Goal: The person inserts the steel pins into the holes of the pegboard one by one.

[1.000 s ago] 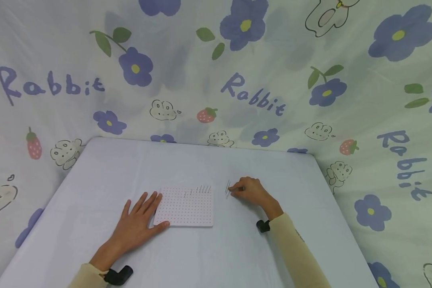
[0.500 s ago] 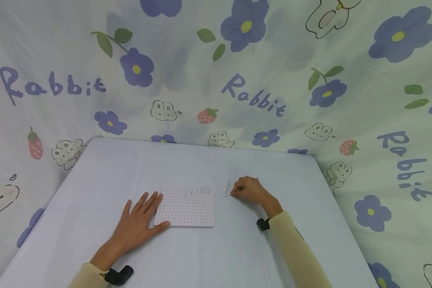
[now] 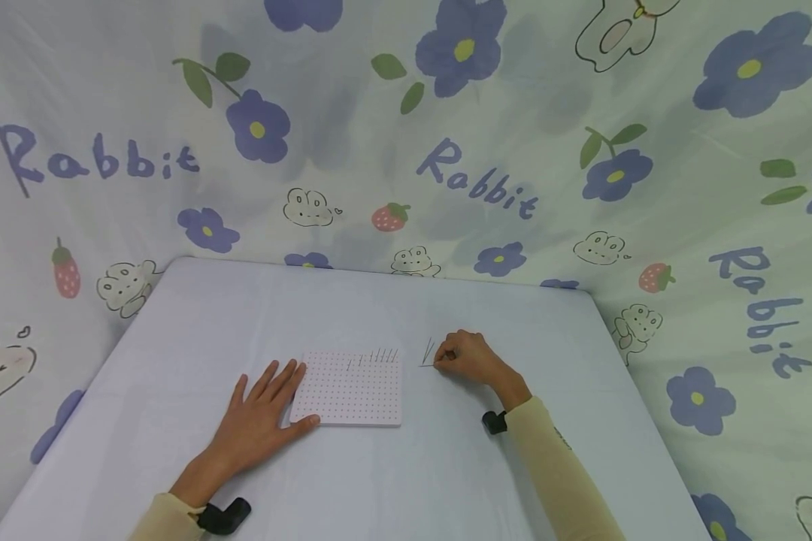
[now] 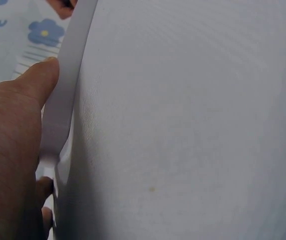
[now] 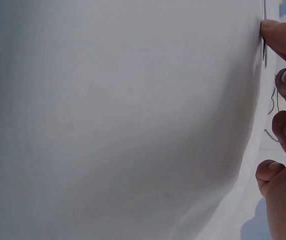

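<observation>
right hand [image 3: 470,358]: fingers curled, pinching one pin [image 3: 427,365]. It's tipped flatter than a second ago, so looks like it's coming free of the loose pins [image 3: 428,349] on the table [image 3: 406,481].
left hand [image 3: 260,417]: hasn't moved, fingers flat and spread, thumb against the board [image 3: 348,388].
board: pin row [image 3: 375,356] same as before, nothing new in yet.

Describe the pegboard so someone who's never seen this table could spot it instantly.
On the pale blue table, look just left of centre, under the fingertips of the left hand. The pegboard is a flat white square dotted with red, with thin pins standing along its far edge.
</observation>
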Demonstrator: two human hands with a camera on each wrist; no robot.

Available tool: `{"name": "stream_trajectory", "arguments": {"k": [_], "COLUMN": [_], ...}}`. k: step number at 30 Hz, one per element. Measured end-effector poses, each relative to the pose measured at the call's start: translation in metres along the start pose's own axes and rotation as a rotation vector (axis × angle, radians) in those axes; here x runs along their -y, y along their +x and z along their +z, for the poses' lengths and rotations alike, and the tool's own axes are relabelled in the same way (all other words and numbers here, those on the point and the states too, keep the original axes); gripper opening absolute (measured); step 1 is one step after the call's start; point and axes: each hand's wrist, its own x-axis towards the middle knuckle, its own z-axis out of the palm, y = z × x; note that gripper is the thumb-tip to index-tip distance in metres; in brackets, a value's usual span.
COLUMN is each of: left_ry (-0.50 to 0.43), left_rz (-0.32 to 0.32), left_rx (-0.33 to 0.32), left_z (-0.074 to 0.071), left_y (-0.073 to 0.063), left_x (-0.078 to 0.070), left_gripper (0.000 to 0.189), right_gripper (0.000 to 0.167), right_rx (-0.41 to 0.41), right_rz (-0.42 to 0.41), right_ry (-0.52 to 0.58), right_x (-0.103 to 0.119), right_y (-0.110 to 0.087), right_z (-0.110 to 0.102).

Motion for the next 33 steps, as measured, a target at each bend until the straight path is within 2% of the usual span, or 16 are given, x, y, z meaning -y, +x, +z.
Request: {"name": "stream_trajectory", "arguments": {"k": [12,19,29,33], "left_ry": [-0.004,-0.016,-0.003,-0.001], "left_rz": [-0.001,-0.002,0.003,0.000], "left_rx": [-0.008,-0.006,-0.007,-0.004], "left_z": [-0.001,-0.002,-0.003,-0.001], "left_y": [0.000,0.000,0.000,0.000], "left_x": [0.000,-0.002,-0.002,-0.001], "left_gripper": [0.100,0.099,0.099,0.100], "right_gripper": [0.004,0.004,0.007,0.003], "right_rx": [-0.025,-0.019,-0.011,-0.009], "right_rz": [0.020,-0.010,0.003,0.011], "right_ry": [0.112,0.199,0.221,0.230], "right_x": [0.010,0.021,0.028,0.032], "right_y": [0.000,0.001,0.002,0.001], "right_z": [0.000,-0.006,-0.004,-0.004]}}
